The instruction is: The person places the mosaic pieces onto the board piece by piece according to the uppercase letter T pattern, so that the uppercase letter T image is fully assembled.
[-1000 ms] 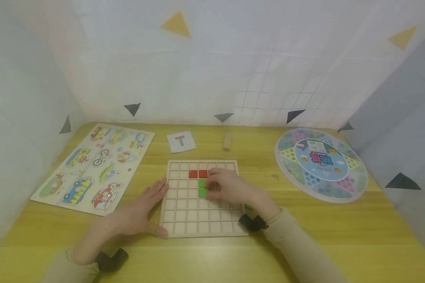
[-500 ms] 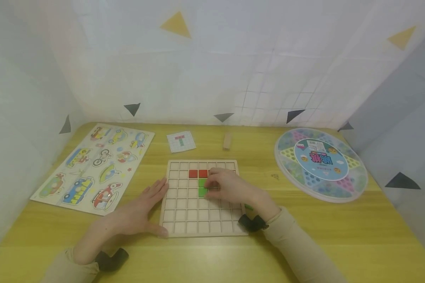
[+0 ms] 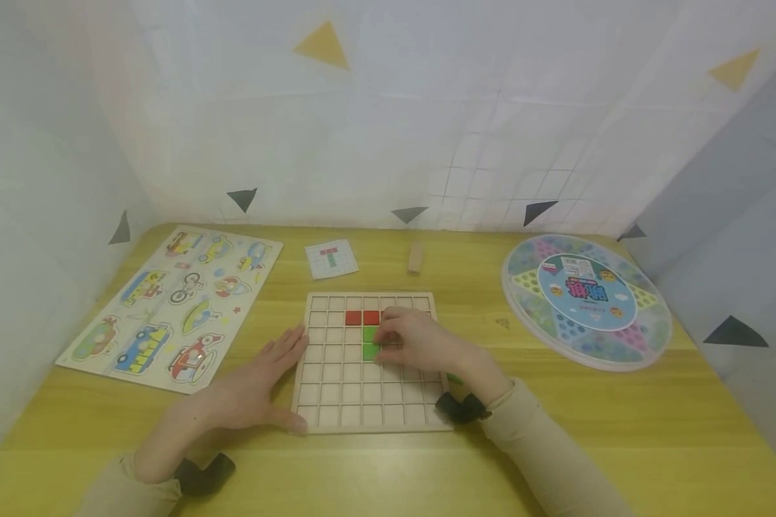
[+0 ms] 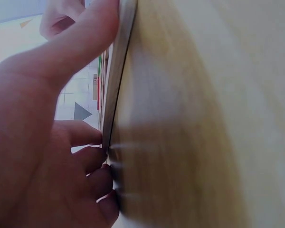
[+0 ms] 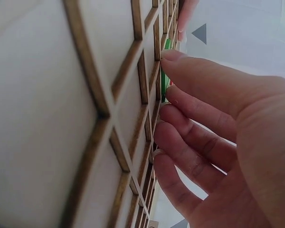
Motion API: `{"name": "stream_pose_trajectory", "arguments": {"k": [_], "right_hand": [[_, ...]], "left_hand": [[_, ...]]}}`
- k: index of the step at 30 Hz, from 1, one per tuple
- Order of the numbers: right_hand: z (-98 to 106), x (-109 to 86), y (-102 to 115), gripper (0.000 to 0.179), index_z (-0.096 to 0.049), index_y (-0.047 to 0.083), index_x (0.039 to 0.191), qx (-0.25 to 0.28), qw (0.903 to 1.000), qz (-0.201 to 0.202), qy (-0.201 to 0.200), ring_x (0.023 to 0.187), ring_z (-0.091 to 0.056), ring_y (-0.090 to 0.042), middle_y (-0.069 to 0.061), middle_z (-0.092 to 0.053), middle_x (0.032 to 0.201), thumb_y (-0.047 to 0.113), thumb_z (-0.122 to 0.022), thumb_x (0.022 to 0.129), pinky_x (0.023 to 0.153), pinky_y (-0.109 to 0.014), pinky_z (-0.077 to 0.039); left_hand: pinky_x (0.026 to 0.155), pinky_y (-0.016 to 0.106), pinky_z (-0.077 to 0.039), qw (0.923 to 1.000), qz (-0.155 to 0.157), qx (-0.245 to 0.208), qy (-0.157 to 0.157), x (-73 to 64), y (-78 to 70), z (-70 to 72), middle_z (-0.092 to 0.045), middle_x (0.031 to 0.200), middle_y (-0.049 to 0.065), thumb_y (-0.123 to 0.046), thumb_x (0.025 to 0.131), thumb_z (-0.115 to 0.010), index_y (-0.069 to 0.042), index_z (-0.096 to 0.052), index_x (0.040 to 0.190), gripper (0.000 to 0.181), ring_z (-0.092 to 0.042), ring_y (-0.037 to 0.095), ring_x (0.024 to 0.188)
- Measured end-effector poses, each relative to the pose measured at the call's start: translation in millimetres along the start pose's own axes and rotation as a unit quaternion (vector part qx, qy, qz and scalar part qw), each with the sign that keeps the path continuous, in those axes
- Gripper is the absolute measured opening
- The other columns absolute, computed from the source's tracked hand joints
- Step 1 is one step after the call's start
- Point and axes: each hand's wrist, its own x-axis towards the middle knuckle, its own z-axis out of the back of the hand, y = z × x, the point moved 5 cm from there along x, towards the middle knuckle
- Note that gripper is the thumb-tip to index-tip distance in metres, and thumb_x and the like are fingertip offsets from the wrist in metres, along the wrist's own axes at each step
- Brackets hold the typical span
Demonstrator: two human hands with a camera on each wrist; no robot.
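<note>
A wooden grid board [image 3: 330,393] lies flat on the table in front of me. Two red tiles [image 3: 353,318] show in its second row, and green tiles [image 3: 370,334] sit below them. My right hand [image 3: 420,341] is over the board, thumb and index finger at a green tile [image 5: 166,71], which they pinch; its other fingers touch the grid and hide nearby cells. Along the board's left edge rests my left hand [image 3: 252,384], fingers stretched towards the upper side and thumb at the lower corner. Another green piece [image 3: 454,378] pokes out beside the right wrist.
A paper card [image 3: 331,259] with a red and green T pattern lies behind the board, near a small wooden block [image 3: 414,258]. At left is a vehicle puzzle board [image 3: 168,309]; at right, a round Chinese checkers box [image 3: 586,301].
</note>
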Motion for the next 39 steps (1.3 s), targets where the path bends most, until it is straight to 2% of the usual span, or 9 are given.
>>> {"name": "stream_pose_trajectory", "arguments": {"k": [5,9,14,21,25,29,35,39], "right_hand": [[14.1,-3.7,0.4,0.021,-0.075,0.012,0.105,0.021,0.9995,0.023,-0.004,0.093,-0.060,-0.015,0.002,-0.064,0.099,0.025,-0.077,0.089,0.084,-0.030,-0.054],[38.7,-18.7,-4.0,0.021,-0.074,0.009,0.107,0.067,0.9974,0.006,-0.025,0.100,-0.062,-0.024,-0.004,-0.067,0.107,0.021,-0.076,0.090,0.089,-0.044,-0.055],[54.6,-42.3,-20.3,0.022,-0.072,0.006,0.107,0.043,0.9976,-0.012,-0.053,0.099,-0.065,-0.023,-0.005,-0.070,0.104,0.018,-0.077,0.088,0.091,-0.047,-0.055],[60.7,-74.5,-46.9,0.018,-0.072,0.009,0.101,0.020,0.9953,-0.012,-0.094,0.094,-0.066,-0.016,0.002,-0.072,0.098,0.014,-0.079,0.085,0.087,-0.043,-0.057],[63.7,-92.2,-58.4,0.020,-0.073,0.012,0.102,0.011,0.9941,-0.037,-0.101,0.095,-0.065,-0.013,0.004,-0.072,0.100,0.018,-0.081,0.085,0.087,-0.043,-0.057],[65.4,-105.3,-64.6,0.023,-0.074,0.013,0.104,0.003,0.9936,-0.045,-0.103,0.094,-0.065,-0.012,0.003,-0.073,0.100,0.020,-0.082,0.084,0.086,-0.044,-0.058],[66.3,-114.1,-72.0,0.024,-0.074,0.015,0.105,-0.011,0.9931,-0.039,-0.110,0.094,-0.065,-0.009,0.006,-0.073,0.101,0.022,-0.082,0.084,0.085,-0.040,-0.058],[60.7,-111.7,-73.7,0.025,-0.074,0.017,0.104,-0.011,0.9948,-0.047,-0.089,0.094,-0.066,-0.008,0.010,-0.072,0.100,0.021,-0.083,0.082,0.085,-0.038,-0.058]], "left_hand": [[0.122,0.059,-0.013,1.0000,0.003,-0.005,0.002,-0.9,0.3,0.7,0.002,0.169,0.010,-0.069,0.069,-0.077,-0.009,-0.011,0.161,0.128,-0.003,0.041,0.153],[0.123,0.058,-0.013,0.9999,0.000,-0.014,0.004,-0.5,-1.0,1.0,0.002,0.169,0.010,-0.066,0.070,-0.079,-0.008,-0.012,0.161,0.127,-0.002,0.039,0.154],[0.123,0.057,-0.013,1.0000,-0.004,-0.001,0.002,1.3,-2.0,0.0,0.001,0.169,0.011,-0.066,0.069,-0.079,-0.006,-0.013,0.160,0.128,-0.003,0.038,0.154],[0.123,0.056,-0.013,1.0000,-0.007,0.005,0.000,2.0,-0.1,-0.8,0.002,0.169,0.010,-0.067,0.069,-0.078,-0.006,-0.012,0.161,0.128,-0.002,0.038,0.154],[0.123,0.056,-0.013,1.0000,-0.006,0.004,0.002,2.2,0.5,-1.1,0.003,0.169,0.010,-0.068,0.069,-0.078,-0.007,-0.012,0.161,0.128,-0.001,0.038,0.154],[0.123,0.057,-0.013,1.0000,-0.002,0.001,0.004,1.7,0.9,-1.3,0.003,0.169,0.010,-0.068,0.069,-0.078,-0.007,-0.011,0.161,0.129,-0.001,0.038,0.154],[0.123,0.057,-0.014,1.0000,0.002,0.004,0.004,1.0,0.3,-0.6,0.003,0.169,0.009,-0.068,0.069,-0.078,-0.008,-0.012,0.161,0.128,-0.002,0.038,0.154],[0.123,0.056,-0.014,1.0000,0.001,0.005,0.005,1.6,-0.1,-1.0,0.003,0.169,0.009,-0.067,0.069,-0.078,-0.008,-0.012,0.161,0.128,-0.001,0.037,0.154]]}}
